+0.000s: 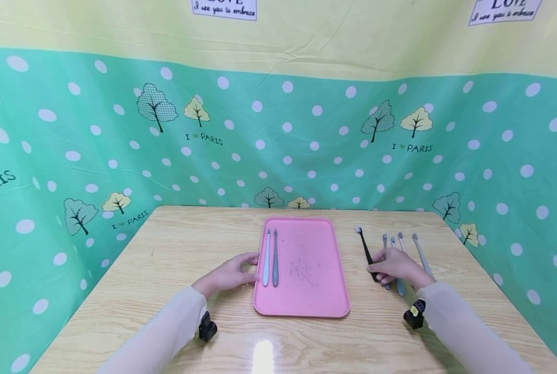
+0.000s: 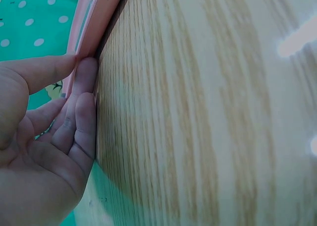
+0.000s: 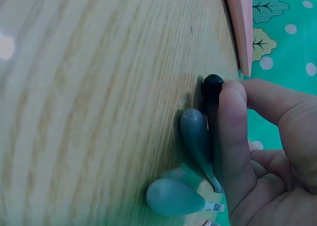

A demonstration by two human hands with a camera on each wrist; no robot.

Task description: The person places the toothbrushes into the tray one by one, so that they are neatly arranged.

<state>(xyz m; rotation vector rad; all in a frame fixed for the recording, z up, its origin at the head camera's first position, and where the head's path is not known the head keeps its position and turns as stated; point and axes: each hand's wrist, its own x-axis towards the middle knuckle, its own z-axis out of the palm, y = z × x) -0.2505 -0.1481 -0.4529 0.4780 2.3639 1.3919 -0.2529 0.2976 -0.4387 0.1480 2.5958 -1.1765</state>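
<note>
My right hand (image 1: pixel 394 264) pinches the handle of a black toothbrush (image 1: pixel 365 246) between thumb and fingers. Its pale bristle head points toward the back of the table. In the right wrist view, the black handle's rounded end (image 3: pixel 213 85) sits close beside a grey-blue toothbrush (image 3: pixel 194 132). My left hand (image 1: pixel 231 271) touches the left rim of a pink tray (image 1: pixel 302 309), its relaxed thumb and fingers spread along the edge. On the tray's left side, a light blue toothbrush (image 1: pixel 266 265) and a grey-blue toothbrush (image 1: pixel 275 265) lie side by side.
Under and beside the right hand lie several more toothbrushes, including a blue one (image 1: pixel 401 286) and a pale grey-blue one (image 1: pixel 421 253) farthest right. The hand partly hides them. Behind the wooden table (image 1: pixel 189 234) hangs a green dotted curtain (image 1: pixel 302 130).
</note>
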